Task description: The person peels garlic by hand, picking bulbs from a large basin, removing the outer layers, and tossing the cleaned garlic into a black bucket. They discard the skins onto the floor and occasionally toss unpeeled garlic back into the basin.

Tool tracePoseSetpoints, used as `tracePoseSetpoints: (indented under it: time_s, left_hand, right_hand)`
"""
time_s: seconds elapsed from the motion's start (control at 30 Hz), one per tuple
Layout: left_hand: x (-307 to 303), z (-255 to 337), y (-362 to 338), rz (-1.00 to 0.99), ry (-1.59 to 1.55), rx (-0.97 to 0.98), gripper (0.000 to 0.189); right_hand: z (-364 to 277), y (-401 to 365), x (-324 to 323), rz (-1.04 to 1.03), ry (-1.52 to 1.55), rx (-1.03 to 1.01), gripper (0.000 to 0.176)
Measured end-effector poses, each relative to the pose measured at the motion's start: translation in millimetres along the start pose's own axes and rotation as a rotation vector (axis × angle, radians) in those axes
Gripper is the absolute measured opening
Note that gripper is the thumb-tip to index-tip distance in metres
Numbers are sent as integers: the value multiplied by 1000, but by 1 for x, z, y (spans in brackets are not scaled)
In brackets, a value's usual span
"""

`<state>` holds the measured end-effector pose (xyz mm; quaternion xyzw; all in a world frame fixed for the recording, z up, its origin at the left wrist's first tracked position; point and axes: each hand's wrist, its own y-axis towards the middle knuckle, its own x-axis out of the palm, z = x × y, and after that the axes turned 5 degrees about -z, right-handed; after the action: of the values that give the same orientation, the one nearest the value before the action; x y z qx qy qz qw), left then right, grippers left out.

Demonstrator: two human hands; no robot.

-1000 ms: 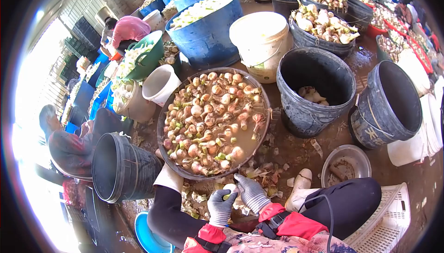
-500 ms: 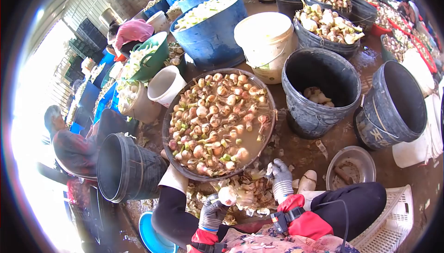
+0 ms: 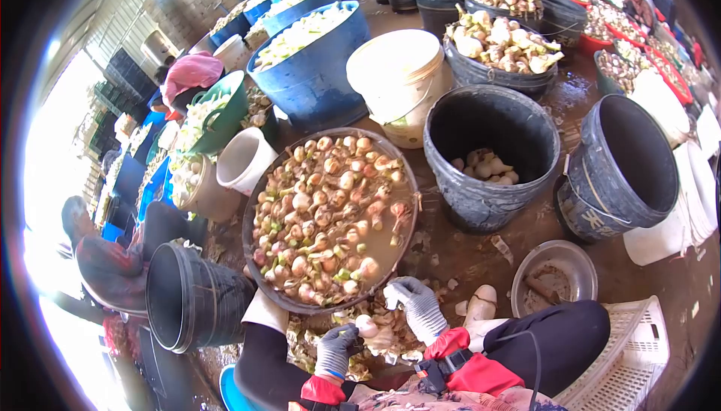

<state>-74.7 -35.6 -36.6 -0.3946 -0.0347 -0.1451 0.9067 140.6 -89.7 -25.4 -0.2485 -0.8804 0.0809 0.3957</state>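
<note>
A peeled white bulb (image 3: 366,326) sits at the fingertips of my left hand (image 3: 336,348), whose gloved fingers are closed on it. To the right, my right hand (image 3: 417,307), also in a grey striped glove, is just below the rim of a round tub (image 3: 250,261). Something pale shows at its curled fingers, too small to name. Many unpeeled bulbs (image 3: 323,208) lie in brownish water in the tub. Loose peelings (image 3: 387,336) cover the ground beneath and between my hands.
A dark bucket (image 3: 481,197) holding several pale bulbs stands right of the tub, beside a tilted dark bucket (image 3: 593,193). A metal bowl (image 3: 586,291) and white crate (image 3: 631,351) are at the right. Another dark bucket (image 3: 210,298) and a seated person (image 3: 109,268) are at the left.
The camera view has shifted, moving the tub and buckets in the frame. My right hand has moved left and up, nearer the tub's rim. The bulb remains at my left hand.
</note>
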Motion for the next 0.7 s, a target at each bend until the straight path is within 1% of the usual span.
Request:
tracePoseSetpoints:
  time_s: [0.03, 0.1, 0.13, 0.17, 0.2, 0.27, 0.3, 0.37, 0.4, 0.47, 0.5, 0.53, 0.57, 0.6, 0.63, 0.7]
  left_hand:
    - [2, 1, 13, -17, 1, -5, 20]
    - [51, 42, 2, -141, 23, 92, 23]
    - [70, 61, 10, -228, 58, 133, 26]
    - [95, 80, 14, -251, -25, 181, 20]
    - [110, 89, 36, -257, 58, 236, 24]
    - [155, 124, 47, -418, 112, 353, 28]
    - [189, 148, 25, -536, -61, 318, 32]
    - [212, 172, 20, -696, -151, 289, 37]
    - [208, 170, 30, -687, -151, 281, 37]
    - [191, 167, 73, -488, 450, 289, 45]
    - [174, 151, 104, -412, 874, 421, 47]
    - [152, 132, 129, -322, 1296, 547, 49]
    - [143, 126, 130, -284, 1758, 603, 54]
    - [139, 115, 132, -254, 1995, 387, 48]
    - [131, 104, 139, -261, 1992, 379, 48]
    - [107, 74, 163, -286, 2336, 365, 43]
  right_hand:
    - [3, 5, -8, 81, 105, -34, 14]
    - [28, 14, -35, 173, 109, -39, 7]
    - [33, 13, -37, 273, 119, 67, 8]
    - [31, 7, -35, 280, 57, 129, 12]
    - [32, 4, -28, 279, 55, 136, 11]
    - [38, 5, -21, 245, 77, 169, 10]
    - [37, 4, -18, 214, 78, 167, 10]
    - [40, 7, -17, 199, 57, 177, 11]
    - [45, 9, -21, 202, 60, 188, 11]
    - [53, 17, -27, 88, 41, 220, 14]
    - [56, 19, -27, 90, 46, 229, 14]
    - [59, 20, -26, 27, -19, 284, 16]
    - [63, 21, -27, -35, -85, 339, 18]
    - [69, 22, -28, -62, -122, 385, 23]
    - [74, 22, -30, -57, -123, 392, 23]
    - [83, 24, -36, -183, -295, 411, 26]
